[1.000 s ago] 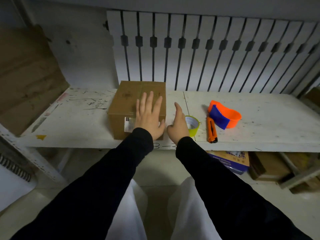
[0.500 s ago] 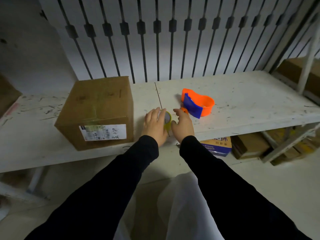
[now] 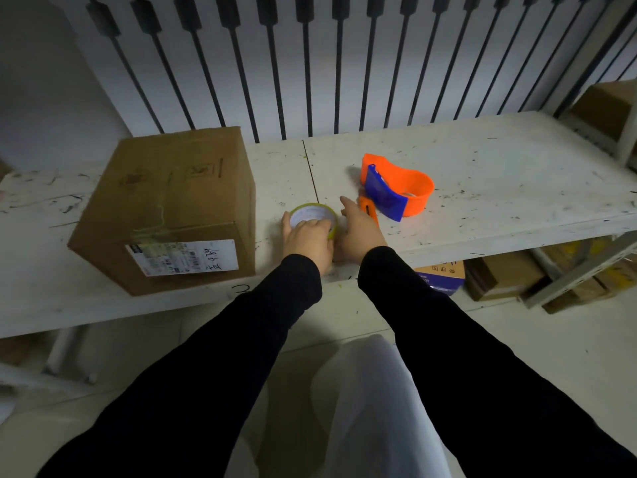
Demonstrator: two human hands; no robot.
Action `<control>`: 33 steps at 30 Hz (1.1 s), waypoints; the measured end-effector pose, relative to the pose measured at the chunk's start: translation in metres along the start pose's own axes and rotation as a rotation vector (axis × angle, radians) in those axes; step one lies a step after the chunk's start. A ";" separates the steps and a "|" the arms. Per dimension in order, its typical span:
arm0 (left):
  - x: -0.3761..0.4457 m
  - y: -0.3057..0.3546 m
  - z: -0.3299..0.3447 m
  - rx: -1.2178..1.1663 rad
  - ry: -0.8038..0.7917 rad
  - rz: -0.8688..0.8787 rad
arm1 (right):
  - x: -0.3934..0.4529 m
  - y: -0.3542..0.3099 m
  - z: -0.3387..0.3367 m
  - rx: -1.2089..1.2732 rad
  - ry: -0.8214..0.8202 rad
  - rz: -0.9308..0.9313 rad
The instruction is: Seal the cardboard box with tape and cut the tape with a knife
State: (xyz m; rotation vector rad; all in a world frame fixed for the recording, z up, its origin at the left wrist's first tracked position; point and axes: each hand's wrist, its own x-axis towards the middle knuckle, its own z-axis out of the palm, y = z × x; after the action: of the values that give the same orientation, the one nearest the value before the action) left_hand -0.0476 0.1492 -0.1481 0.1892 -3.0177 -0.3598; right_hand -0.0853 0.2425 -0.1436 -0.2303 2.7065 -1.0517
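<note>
A brown cardboard box with a white label on its front stands on the left of the white table. A yellow-green tape roll lies flat to its right. My left hand grips the roll from the near side, fingers over its rim. My right hand rests against the roll's right side, forefinger stretched out. The orange knife lies just right of that hand, mostly hidden by it.
An orange and blue tape dispenser sits right of the knife. A barred white wall backs the table. Cardboard boxes lie under the table on the right, and another sits on a shelf at far right.
My left hand left the box top and moved right to the tape roll, closing on it. My right hand stayed by the roll. The camera view shifted right and closer.
</note>
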 end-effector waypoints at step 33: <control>-0.061 0.007 -0.078 -1.114 -0.067 -0.294 | -0.070 -0.075 -0.037 -0.028 0.243 -0.341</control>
State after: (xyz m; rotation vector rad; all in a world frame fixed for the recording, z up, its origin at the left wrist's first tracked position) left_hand 0.0203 0.1465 -0.0758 0.4963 -2.3511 -1.9438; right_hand -0.0230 0.2275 -0.0558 -0.6267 2.9714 -1.1994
